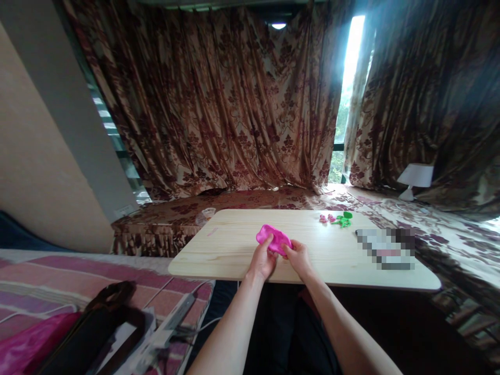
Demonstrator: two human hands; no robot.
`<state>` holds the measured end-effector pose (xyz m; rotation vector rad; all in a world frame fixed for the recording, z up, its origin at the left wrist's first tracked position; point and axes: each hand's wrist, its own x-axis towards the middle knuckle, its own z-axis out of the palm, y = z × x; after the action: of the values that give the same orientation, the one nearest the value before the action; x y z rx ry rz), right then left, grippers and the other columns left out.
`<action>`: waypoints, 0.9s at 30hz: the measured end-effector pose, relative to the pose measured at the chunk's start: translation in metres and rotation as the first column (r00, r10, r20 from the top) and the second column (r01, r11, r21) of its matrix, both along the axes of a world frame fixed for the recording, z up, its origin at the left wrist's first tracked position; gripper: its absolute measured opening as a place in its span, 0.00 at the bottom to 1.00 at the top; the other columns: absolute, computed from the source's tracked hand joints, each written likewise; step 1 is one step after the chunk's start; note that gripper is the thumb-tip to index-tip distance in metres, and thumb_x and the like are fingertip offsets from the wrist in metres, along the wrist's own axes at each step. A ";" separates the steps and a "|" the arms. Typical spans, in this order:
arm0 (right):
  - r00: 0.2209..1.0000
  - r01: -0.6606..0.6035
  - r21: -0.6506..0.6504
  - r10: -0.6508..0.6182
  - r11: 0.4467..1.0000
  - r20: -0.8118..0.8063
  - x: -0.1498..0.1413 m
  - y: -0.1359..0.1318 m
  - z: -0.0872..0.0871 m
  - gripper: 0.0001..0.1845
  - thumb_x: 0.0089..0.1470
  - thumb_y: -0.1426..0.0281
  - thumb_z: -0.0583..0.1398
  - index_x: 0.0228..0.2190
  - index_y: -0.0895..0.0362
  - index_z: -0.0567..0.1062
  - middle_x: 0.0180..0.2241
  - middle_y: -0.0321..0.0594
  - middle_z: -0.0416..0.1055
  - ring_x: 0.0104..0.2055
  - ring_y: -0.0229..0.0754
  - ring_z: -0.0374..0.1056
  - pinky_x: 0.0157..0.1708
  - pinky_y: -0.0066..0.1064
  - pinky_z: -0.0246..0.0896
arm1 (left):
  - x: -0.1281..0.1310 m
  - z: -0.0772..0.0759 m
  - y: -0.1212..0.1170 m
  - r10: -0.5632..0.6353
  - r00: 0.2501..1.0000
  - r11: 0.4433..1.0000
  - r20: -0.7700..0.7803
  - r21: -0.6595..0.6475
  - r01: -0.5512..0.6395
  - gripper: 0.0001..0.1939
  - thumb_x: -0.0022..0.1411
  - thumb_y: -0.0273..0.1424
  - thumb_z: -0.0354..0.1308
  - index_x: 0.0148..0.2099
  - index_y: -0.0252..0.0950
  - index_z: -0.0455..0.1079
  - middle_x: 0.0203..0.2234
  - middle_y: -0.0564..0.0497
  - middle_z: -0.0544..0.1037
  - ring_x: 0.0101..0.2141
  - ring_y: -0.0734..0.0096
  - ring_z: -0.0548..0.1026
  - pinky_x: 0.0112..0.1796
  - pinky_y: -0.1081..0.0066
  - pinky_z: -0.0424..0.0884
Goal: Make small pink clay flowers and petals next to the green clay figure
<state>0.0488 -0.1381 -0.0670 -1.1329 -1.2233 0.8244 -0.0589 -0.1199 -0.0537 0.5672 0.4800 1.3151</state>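
Observation:
Both my hands hold a flattened lump of bright pink clay (274, 237) just above the near edge of a pale wooden table (234, 250). My left hand (262, 260) pinches the lump's left side with thumb and fingers closed on it. My right hand (299, 258) grips its right lower edge the same way. The clay is slightly lifted off the tabletop, tilted towards me.
Small pink clay pieces (326, 218) and a green clay figure (344, 219) lie at the table's far right. A blurred flat object (386, 248) rests on the right side. A white lamp (414, 179) stands by the curtains. A dark bag (97, 323) lies on the striped bed at left.

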 end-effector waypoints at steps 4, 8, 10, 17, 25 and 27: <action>0.992 -0.122 -0.026 0.122 0.992 -0.033 0.004 -0.010 0.012 0.18 0.46 0.59 0.58 0.32 0.61 0.73 0.25 0.39 0.72 0.26 0.38 0.69 0.26 0.28 0.67 | 0.005 -0.002 -0.001 -0.012 0.999 1.000 -0.035 0.007 0.012 0.09 0.44 0.22 0.64 0.32 0.29 0.70 0.24 0.48 0.75 0.24 0.74 0.73 0.26 0.75 0.68; 0.986 -0.166 -0.076 0.164 0.983 -0.036 0.008 -0.015 0.014 0.19 0.46 0.58 0.59 0.33 0.62 0.73 0.25 0.41 0.73 0.26 0.39 0.71 0.23 0.27 0.67 | 0.006 -0.001 0.003 0.046 0.998 0.999 -0.030 -0.018 -0.047 0.07 0.46 0.22 0.62 0.31 0.30 0.69 0.23 0.51 0.75 0.23 0.77 0.72 0.25 0.77 0.67; 0.988 -0.151 -0.094 0.149 0.984 -0.033 0.008 -0.014 0.011 0.18 0.46 0.58 0.59 0.28 0.62 0.73 0.23 0.42 0.73 0.25 0.38 0.70 0.21 0.25 0.66 | 0.006 -0.001 0.004 0.076 0.997 0.996 -0.034 -0.035 -0.077 0.07 0.46 0.21 0.62 0.30 0.30 0.68 0.22 0.51 0.74 0.22 0.78 0.71 0.24 0.78 0.66; 0.996 -0.087 -0.158 0.086 0.984 -0.010 0.006 -0.010 0.006 0.14 0.47 0.62 0.57 0.23 0.62 0.72 0.18 0.40 0.71 0.18 0.34 0.67 0.15 0.21 0.60 | 0.008 -0.002 0.003 0.138 0.989 0.989 -0.053 -0.046 -0.141 0.06 0.45 0.21 0.62 0.29 0.30 0.68 0.20 0.52 0.74 0.20 0.77 0.71 0.22 0.77 0.64; 0.981 -0.185 -0.133 0.190 0.974 0.030 0.015 -0.015 0.022 0.20 0.45 0.57 0.60 0.33 0.61 0.73 0.27 0.42 0.73 0.27 0.38 0.70 0.19 0.23 0.65 | 0.006 -0.001 0.004 0.133 0.991 0.989 -0.014 -0.063 -0.133 0.06 0.48 0.20 0.60 0.32 0.30 0.69 0.24 0.50 0.76 0.24 0.77 0.73 0.27 0.78 0.67; 0.984 -0.168 -0.102 0.173 0.980 0.038 0.011 -0.012 0.023 0.19 0.46 0.57 0.59 0.33 0.61 0.73 0.27 0.40 0.72 0.28 0.37 0.69 0.20 0.23 0.66 | 0.006 -0.001 0.003 0.108 0.994 0.993 -0.003 -0.051 -0.108 0.06 0.49 0.20 0.59 0.33 0.31 0.70 0.26 0.49 0.76 0.26 0.76 0.73 0.29 0.77 0.68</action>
<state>0.0601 -0.1504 -0.0437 -1.1427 -1.3451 1.0018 -0.0525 -0.1172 -0.0542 0.5048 0.5493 1.4016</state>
